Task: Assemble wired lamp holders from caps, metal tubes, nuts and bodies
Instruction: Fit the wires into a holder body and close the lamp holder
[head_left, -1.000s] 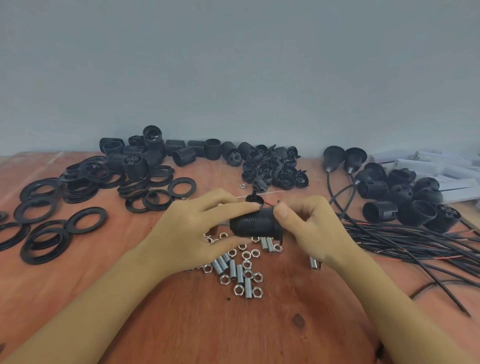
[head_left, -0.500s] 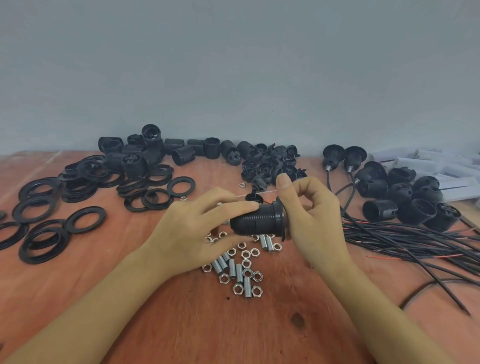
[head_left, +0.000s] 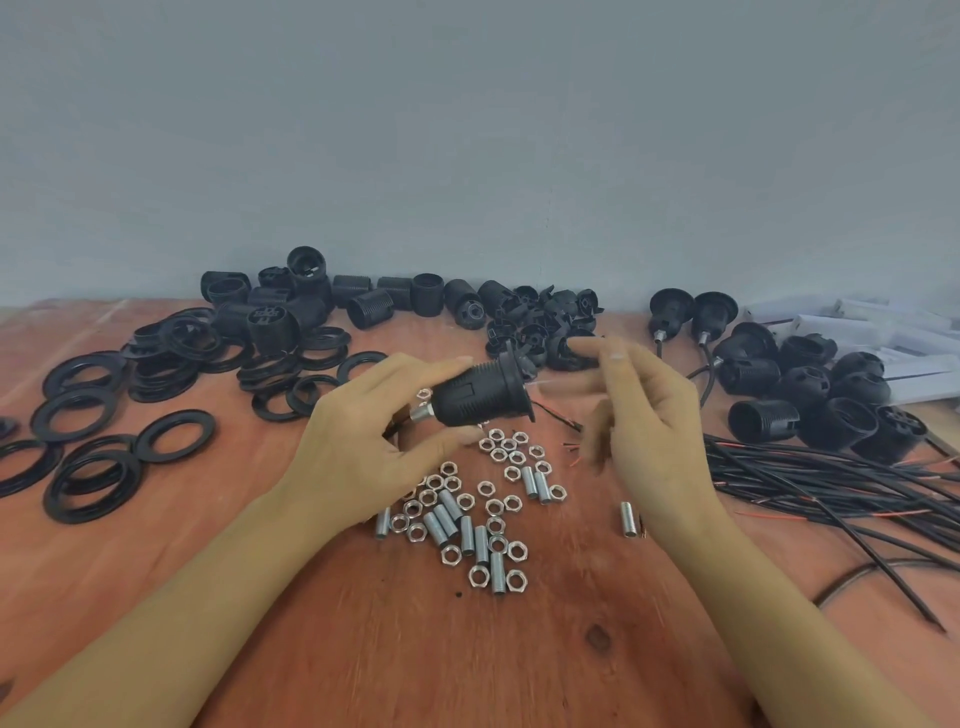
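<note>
Right hand (head_left: 644, 415) off the lamp holder (head_left: 480, 392) and drawn rightward, fingers (head_left: 597, 347) now spread, left hand (head_left: 363, 441) gripping it alone, holder lifted and tilted, metal tube (head_left: 422, 413) end now showing lower left

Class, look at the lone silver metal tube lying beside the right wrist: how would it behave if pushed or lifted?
The short silver threaded metal tube lies on its side on the wooden table, so a sideways push would probably roll it. Being metal, it likely stays rigid. Its thread should aid grip.
</note>
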